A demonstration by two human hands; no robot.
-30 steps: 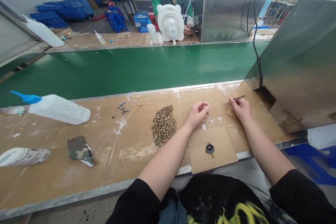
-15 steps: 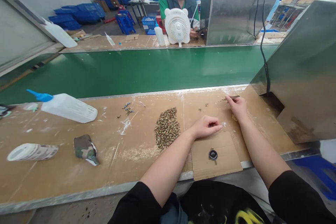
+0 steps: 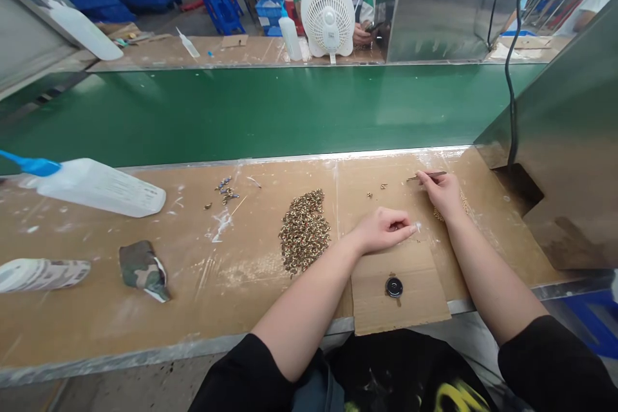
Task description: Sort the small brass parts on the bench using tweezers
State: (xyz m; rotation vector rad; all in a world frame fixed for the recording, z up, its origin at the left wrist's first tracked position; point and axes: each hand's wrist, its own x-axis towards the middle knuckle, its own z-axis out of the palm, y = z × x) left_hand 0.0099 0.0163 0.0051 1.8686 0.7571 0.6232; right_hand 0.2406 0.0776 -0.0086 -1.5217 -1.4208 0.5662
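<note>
My right hand (image 3: 443,194) pinches a pair of dark, slim tweezers (image 3: 437,174), with the tip pointing left over the table. Partly behind that hand and wrist lies a patch of tiny gold-coloured pieces (image 3: 465,201). My left hand (image 3: 383,230) is curled closed above the far edge of a cardboard square (image 3: 371,306); its fingers hide whatever is between them. A round black dish (image 3: 394,286) sits on the cardboard, nearer to me. To the left of my left hand is a heap of small brass-coloured ring-like parts (image 3: 304,232). Two loose parts lie beyond the hand.
A white bottle with a blue nozzle (image 3: 103,187), a camouflage-patterned scrap (image 3: 143,269) and a pale cylinder (image 3: 46,274) lie left. Beyond runs a green belt (image 3: 270,109). A metal housing (image 3: 570,174) stands right. Across the belt, a person sits behind a white fan (image 3: 328,16).
The camera has tipped downward, so the far scene sits higher in view. Both hands stay almost in place, my right hand still gripping the tweezers.
</note>
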